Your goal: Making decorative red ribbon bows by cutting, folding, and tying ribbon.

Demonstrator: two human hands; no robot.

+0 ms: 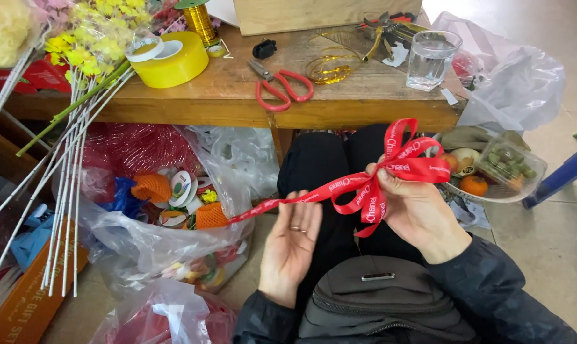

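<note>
Pinching a looped red ribbon (390, 172), the right hand (416, 210) grips it while the left hand (293, 245) lies open-fingered beneath its tail.

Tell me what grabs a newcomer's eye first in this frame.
The looped red ribbon pinched in the right hand at centre, its tail running over the open left hand. Behind, red-handled scissors and a yellow tape roll lie on the wooden table.

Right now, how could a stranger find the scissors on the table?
Look at the wooden table above the person's knees. Near its front edge, between the yellow tape roll and the water glass, lie the scissors. They alone have red loop handles.
</note>
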